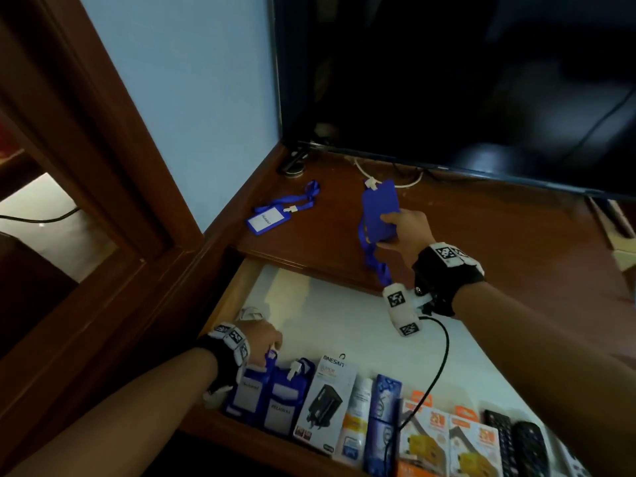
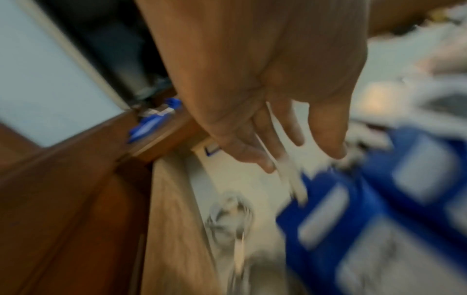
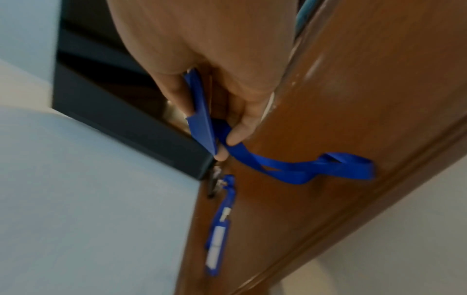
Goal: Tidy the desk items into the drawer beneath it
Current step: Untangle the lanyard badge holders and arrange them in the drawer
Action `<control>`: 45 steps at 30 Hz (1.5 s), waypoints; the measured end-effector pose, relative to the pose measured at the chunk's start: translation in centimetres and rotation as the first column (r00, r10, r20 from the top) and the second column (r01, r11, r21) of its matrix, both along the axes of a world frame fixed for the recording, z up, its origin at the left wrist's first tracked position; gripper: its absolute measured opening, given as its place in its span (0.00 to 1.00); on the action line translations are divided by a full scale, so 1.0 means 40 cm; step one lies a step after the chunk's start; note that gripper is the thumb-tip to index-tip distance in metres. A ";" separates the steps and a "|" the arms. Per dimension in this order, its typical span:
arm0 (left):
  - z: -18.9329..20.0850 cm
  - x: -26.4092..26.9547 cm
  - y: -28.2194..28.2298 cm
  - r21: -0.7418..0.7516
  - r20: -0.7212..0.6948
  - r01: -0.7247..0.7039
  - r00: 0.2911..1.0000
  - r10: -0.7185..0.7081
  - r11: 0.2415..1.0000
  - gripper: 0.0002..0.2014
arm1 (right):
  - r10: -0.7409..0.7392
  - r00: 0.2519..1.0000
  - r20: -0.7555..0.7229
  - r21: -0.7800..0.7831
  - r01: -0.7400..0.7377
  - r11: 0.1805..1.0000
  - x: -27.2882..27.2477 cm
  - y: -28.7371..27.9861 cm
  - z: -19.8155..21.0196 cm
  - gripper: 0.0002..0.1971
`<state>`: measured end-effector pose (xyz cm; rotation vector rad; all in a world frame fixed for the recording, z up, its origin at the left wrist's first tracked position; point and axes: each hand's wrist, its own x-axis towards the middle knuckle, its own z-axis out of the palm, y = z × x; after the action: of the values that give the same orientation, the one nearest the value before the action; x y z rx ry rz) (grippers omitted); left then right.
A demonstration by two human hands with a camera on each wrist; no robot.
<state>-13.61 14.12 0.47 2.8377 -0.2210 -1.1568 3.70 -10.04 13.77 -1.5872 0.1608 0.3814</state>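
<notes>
Pinching the blue badge holder (image 1: 380, 213), the right hand (image 1: 409, 232) needed its trailing lanyard (image 1: 375, 263) lowered first into the drawer (image 1: 237, 287), the left hand (image 1: 265, 335) spread, empty.

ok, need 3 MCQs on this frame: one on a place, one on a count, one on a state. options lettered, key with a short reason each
1. Where does the second badge holder lie?
A. In the drawer
B. On the desk top, near the wall
C. On the floor

2. How many blue badge holders lie in the drawer by the left hand?
A. Two
B. None
C. Five

3. What is the right hand doing?
A. Resting flat on the desk
B. Gripping the drawer front
C. Holding a blue badge holder above the desk, its lanyard hanging

Key:
1 B: it sits on the wood desk, left of the held one.
2 A: two lie side by side at the drawer's left end.
3 C: fingers and thumb pinch the holder, which is clear of the desk.
</notes>
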 end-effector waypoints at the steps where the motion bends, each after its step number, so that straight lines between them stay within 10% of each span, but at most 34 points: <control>1: 0.023 0.004 -0.006 -0.027 0.036 -0.054 0.998 0.055 0.998 0.22 | 0.009 1.000 0.023 0.033 -0.010 0.999 -0.014 -0.005 0.022 0.08; 6: 0.209 0.077 -0.057 -0.436 0.277 -0.277 0.864 0.421 0.856 0.14 | 0.093 0.982 0.164 0.068 -0.105 0.992 -0.088 -0.025 0.126 0.04; 12: 0.453 0.157 -0.168 -0.944 -0.052 -0.269 0.687 0.724 0.188 0.11 | 0.139 0.930 0.340 -0.007 -0.146 0.989 -0.178 -0.027 0.191 0.05; 15: 0.526 0.171 -0.199 -0.964 -0.158 -0.261 0.724 0.672 0.054 0.20 | 0.202 0.871 0.448 -0.153 -0.148 0.977 -0.198 -0.023 0.205 0.09; 23: 0.616 0.165 -0.223 -0.984 -0.096 -0.175 0.653 0.751 0.026 0.12 | 0.367 0.741 0.562 -0.469 -0.081 0.880 -0.247 -0.015 0.270 0.24; 28: 0.699 0.153 -0.201 -0.949 0.122 -0.091 0.781 0.613 0.303 0.15 | 0.031 0.799 0.601 -0.259 0.158 0.953 -0.221 -0.050 0.329 0.25; 34: 0.729 0.122 -0.194 -0.895 0.205 -0.006 0.883 0.422 0.447 0.18 | 0.356 0.764 0.538 -0.271 -0.244 0.931 -0.242 -0.040 0.380 0.24; 39: 0.759 0.117 -0.190 -0.874 0.273 0.066 0.886 0.374 0.482 0.20 | 0.338 0.836 0.432 -0.307 -0.216 0.927 -0.248 -0.053 0.429 0.30; 45: 0.773 0.113 -0.167 -0.862 0.323 0.097 0.861 0.392 0.497 0.20 | 0.501 0.721 0.478 -0.554 -0.196 0.809 -0.268 -0.077 0.458 0.18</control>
<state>-9.09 7.44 31.40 2.0506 -0.4152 -0.1081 -7.04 -13.13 32.09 -2.1588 -0.6236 0.1052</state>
